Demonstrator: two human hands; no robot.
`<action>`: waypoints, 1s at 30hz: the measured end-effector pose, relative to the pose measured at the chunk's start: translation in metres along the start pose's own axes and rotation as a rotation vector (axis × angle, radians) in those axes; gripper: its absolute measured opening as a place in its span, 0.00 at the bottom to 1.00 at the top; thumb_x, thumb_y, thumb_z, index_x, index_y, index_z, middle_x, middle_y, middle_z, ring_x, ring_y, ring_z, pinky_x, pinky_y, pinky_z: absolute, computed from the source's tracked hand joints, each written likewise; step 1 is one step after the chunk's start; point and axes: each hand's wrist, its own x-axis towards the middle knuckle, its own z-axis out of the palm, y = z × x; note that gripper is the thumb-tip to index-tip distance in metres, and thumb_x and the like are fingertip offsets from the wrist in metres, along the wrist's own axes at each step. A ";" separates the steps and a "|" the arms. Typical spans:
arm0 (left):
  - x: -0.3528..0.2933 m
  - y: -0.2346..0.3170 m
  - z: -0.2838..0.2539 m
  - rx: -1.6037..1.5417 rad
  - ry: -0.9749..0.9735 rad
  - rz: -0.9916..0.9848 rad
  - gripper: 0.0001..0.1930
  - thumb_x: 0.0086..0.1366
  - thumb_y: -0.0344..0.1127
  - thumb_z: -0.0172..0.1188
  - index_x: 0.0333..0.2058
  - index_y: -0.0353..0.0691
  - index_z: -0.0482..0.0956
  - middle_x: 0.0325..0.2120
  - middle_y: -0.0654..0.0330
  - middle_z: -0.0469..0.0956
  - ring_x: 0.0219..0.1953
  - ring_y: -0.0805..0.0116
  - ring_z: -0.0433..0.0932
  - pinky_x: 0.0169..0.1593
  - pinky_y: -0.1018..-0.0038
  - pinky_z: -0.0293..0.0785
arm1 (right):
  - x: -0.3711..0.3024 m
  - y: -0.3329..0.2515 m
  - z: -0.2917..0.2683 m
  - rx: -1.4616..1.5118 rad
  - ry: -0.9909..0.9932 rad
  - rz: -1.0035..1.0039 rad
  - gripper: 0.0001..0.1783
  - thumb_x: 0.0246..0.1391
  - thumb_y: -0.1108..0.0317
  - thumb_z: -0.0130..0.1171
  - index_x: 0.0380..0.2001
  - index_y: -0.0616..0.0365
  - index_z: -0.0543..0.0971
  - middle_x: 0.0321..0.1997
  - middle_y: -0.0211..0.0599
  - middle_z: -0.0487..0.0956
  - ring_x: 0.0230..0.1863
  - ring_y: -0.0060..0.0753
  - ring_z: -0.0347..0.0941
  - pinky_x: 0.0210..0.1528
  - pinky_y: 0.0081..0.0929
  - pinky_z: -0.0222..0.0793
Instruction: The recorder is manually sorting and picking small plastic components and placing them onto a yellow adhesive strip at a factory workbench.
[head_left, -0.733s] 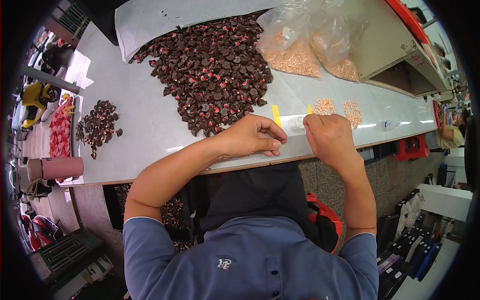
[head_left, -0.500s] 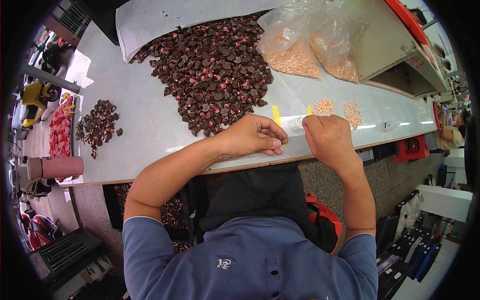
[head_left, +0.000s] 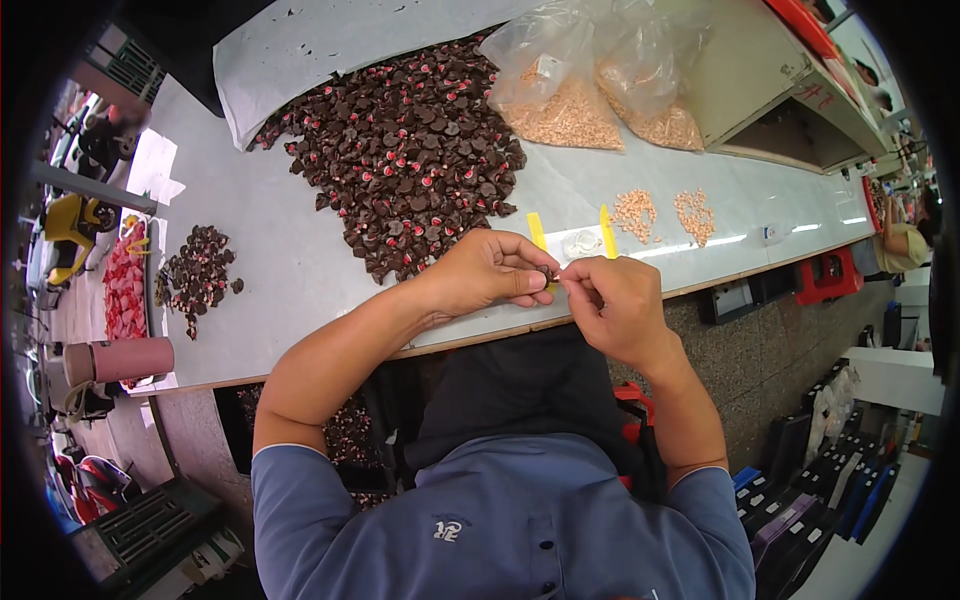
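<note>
Over the table's near edge my two hands meet at the fingertips. Between thumb and fingers, my left hand [head_left: 492, 272] grips a small dark part [head_left: 547, 273]. My right hand [head_left: 622, 308] is closed in a pinch against that part; what its fingertips hold is too small to make out. Just beyond them a small clear round dish [head_left: 583, 243] sits on a white patch between two yellow tape strips [head_left: 608, 232]. A broad heap of dark parts [head_left: 420, 150], some showing red, spreads past my left hand. Two small piles of beige pieces [head_left: 633, 214] lie right of the dish.
Two clear plastic bags of beige pieces [head_left: 560, 115] stand at the back, beside an open-fronted beige metal box [head_left: 790, 120]. On the left are a smaller dark pile [head_left: 200, 275], a pink cylindrical container [head_left: 130, 360] and red pieces [head_left: 126, 285]. A red stool [head_left: 832, 278] stands right, beyond the table's edge.
My right hand has come from beside the clear dish, back and left, to the dark part in my left hand. The whole view has shifted slightly.
</note>
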 end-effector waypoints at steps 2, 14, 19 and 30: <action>0.000 0.000 0.001 -0.022 0.012 -0.005 0.15 0.66 0.29 0.61 0.49 0.30 0.77 0.41 0.53 0.82 0.42 0.68 0.84 0.43 0.78 0.80 | 0.001 0.000 0.001 -0.006 0.025 -0.025 0.07 0.45 0.81 0.64 0.28 0.60 0.78 0.17 0.32 0.75 0.16 0.29 0.72 0.20 0.26 0.64; 0.001 -0.001 0.000 -0.033 0.027 0.014 0.13 0.65 0.26 0.62 0.47 0.29 0.77 0.40 0.53 0.82 0.41 0.68 0.83 0.45 0.77 0.81 | -0.002 0.000 0.012 -0.133 0.044 -0.150 0.07 0.44 0.80 0.65 0.27 0.59 0.78 0.18 0.32 0.75 0.18 0.32 0.73 0.21 0.28 0.65; 0.003 -0.004 -0.001 -0.068 0.035 0.020 0.12 0.64 0.23 0.62 0.46 0.29 0.79 0.41 0.51 0.82 0.41 0.67 0.84 0.45 0.77 0.81 | -0.007 0.004 0.012 -0.031 0.023 -0.086 0.07 0.46 0.80 0.65 0.31 0.61 0.79 0.21 0.36 0.78 0.20 0.34 0.75 0.24 0.27 0.68; 0.001 0.000 0.003 0.009 0.041 0.018 0.10 0.64 0.22 0.60 0.44 0.27 0.78 0.48 0.46 0.79 0.45 0.61 0.83 0.47 0.75 0.81 | -0.049 0.077 -0.072 -0.242 0.403 0.592 0.07 0.59 0.71 0.59 0.36 0.65 0.80 0.20 0.33 0.77 0.22 0.17 0.68 0.25 0.22 0.64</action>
